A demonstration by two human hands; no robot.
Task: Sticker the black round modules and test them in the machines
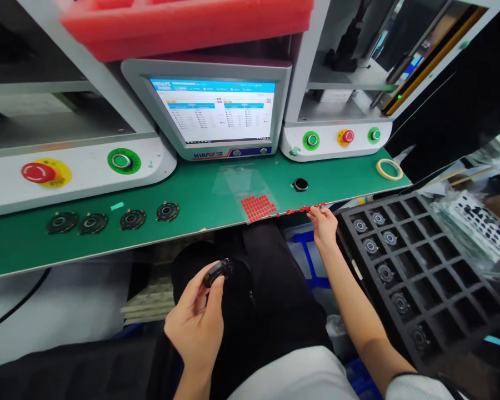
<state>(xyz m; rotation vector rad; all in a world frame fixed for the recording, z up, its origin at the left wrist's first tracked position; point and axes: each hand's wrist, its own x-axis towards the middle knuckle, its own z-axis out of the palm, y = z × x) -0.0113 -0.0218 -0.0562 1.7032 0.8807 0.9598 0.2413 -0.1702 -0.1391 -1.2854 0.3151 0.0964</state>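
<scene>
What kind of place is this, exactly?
Probably an electronics assembly station in a factory: there's a red emergency-stop button, a monitor showing software tables, and a black tray of small round parts.

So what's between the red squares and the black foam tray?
A thin strip of red squares, pinched by the right hand, along the green bench's edge, in the head view.
</scene>
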